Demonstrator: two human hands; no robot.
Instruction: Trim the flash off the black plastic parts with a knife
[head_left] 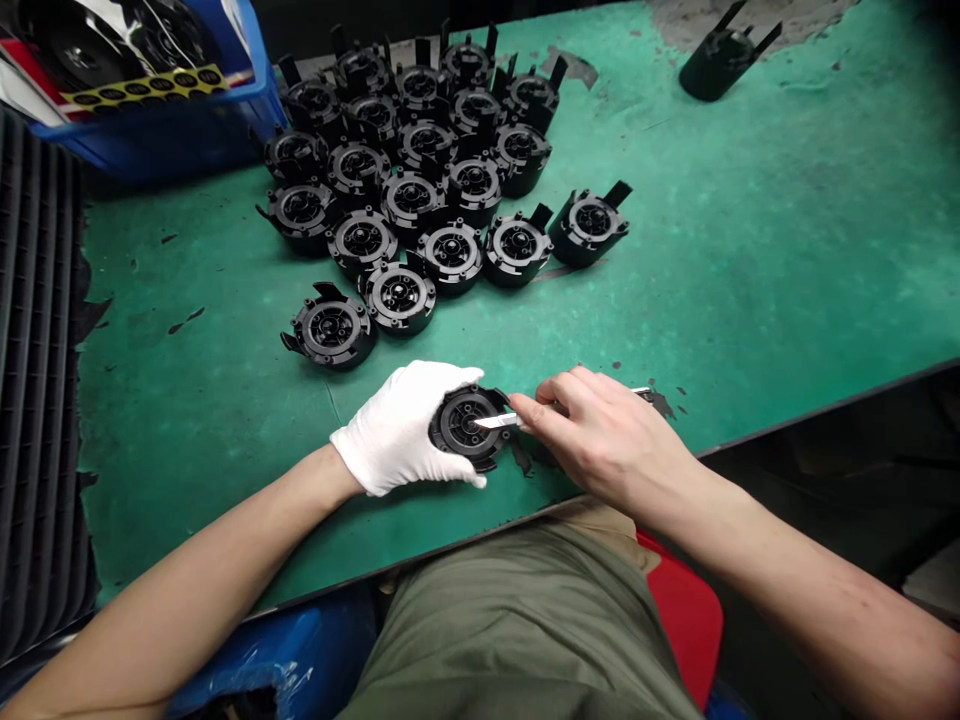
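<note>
My left hand (409, 430), in a white glove, grips a round black plastic housing (459, 415) near the table's front edge. The ringed face of the housing points up towards me. Bare, my right hand (600, 425) is closed round a scalpel-like knife (495, 422), and most of the handle is hidden by the fingers. The blade's tip lies over the middle of the housing's face; whether it touches cannot be seen. Beyond my left hand stand several similar black housings (401, 290) in a close group, many with upright tabs.
A lone black housing (716, 65) stands at the far right of the green table (787, 250). At the back left is a blue bin (172, 140) with printed packaging. Ribbed black trays (37, 380) line the left edge. Black scraps (521, 458) lie near my hands.
</note>
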